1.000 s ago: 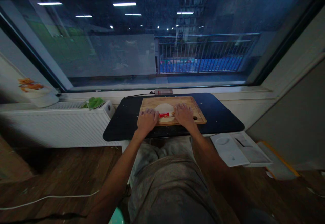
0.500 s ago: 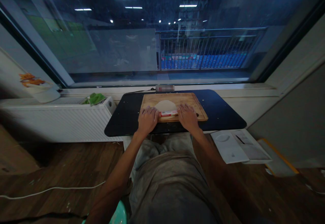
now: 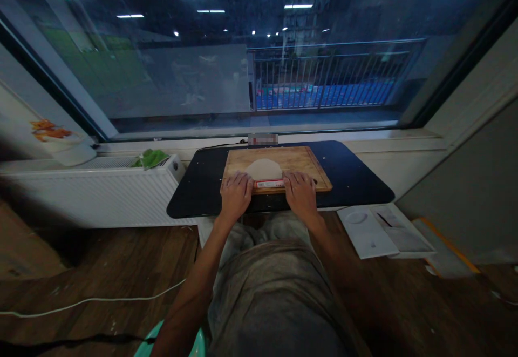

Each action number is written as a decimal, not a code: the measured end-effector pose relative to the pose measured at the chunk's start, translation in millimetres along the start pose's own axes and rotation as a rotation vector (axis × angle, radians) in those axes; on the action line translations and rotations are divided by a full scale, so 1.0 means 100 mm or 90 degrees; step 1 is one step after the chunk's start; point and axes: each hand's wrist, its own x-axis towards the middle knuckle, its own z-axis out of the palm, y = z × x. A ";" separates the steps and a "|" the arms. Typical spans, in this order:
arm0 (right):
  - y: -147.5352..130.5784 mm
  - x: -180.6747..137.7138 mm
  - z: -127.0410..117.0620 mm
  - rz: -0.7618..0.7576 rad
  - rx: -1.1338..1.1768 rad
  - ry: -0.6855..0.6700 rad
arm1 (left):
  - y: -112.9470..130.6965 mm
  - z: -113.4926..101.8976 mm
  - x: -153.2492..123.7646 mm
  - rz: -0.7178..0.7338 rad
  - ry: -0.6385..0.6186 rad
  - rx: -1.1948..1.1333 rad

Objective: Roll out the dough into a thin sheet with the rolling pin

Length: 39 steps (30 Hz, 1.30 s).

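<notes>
A pale, flattened round of dough [image 3: 264, 169] lies on a wooden cutting board [image 3: 291, 157]. Across its near edge runs a rolling pin [image 3: 268, 183], a red and white label showing on its middle. My left hand [image 3: 237, 192] is closed over the pin's left end, fingers bent down towards the board. Over the right end, my right hand [image 3: 300, 190] grips in the same way. Both palms hide the pin's ends. The dough's near part is covered by the pin.
The board rests on a black tabletop [image 3: 356, 181] with small crumbs, below a window. A white radiator [image 3: 101, 195] stands left, bearing a green cloth-like item [image 3: 150, 158] and a white pot [image 3: 68, 149]. A white box [image 3: 366, 233] sits low at right; a cable [image 3: 93, 298] crosses the floor.
The rolling pin has come slightly towards me and its label has turned. More of the dough shows beyond it. Both hands stay on the pin.
</notes>
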 end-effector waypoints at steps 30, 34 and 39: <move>0.03 0.74 0.17 0.004 -0.003 -0.135 | 0.21 -0.09 -0.10 -0.023 -0.002 0.050; -0.03 0.92 0.24 0.006 -0.014 -0.155 | 0.27 -0.10 -0.17 -0.018 0.003 0.053; -0.01 0.84 0.26 -0.008 -0.018 -0.129 | 0.32 -0.16 -0.25 0.005 0.004 0.033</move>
